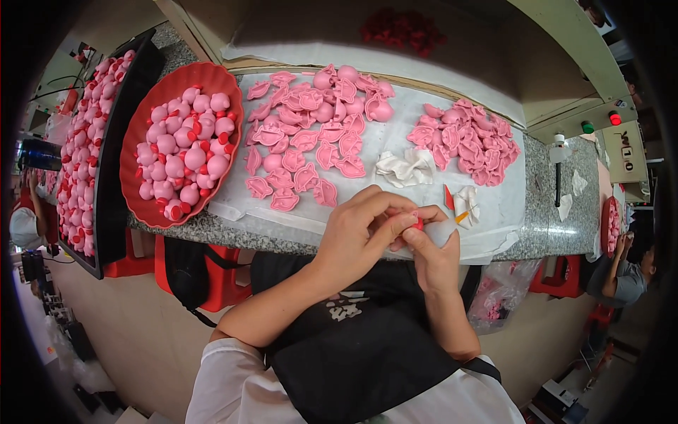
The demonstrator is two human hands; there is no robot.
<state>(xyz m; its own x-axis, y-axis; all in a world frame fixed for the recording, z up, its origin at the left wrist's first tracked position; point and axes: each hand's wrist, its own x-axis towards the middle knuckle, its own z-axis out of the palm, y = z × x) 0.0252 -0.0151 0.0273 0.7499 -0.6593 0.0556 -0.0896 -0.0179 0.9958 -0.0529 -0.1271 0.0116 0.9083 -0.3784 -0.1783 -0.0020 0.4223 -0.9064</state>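
Both my hands meet in front of the bench's near edge. My left hand (357,237) is closed, its thumb and fingers pinching a small red piece (418,223). Curled against it, my right hand (436,258) has its thumb close to that piece. A whitish, rounded, translucent thing (442,230) shows in my right hand; its kind is unclear. Just beyond lie crumpled white tissues (406,168), a small red pointed piece (448,197) and a yellow pointed tip (462,216). Pink moulded shell pieces (306,178) spread over white paper (233,201) ahead of my left hand.
More pink pieces (466,141) are heaped farther right. At left stand a red scalloped bowl (131,180) of pink-and-red rounded parts and a black tray (113,191) full of similar ones. A shelf box (565,106) rises behind. Another person (628,275) sits at far right.
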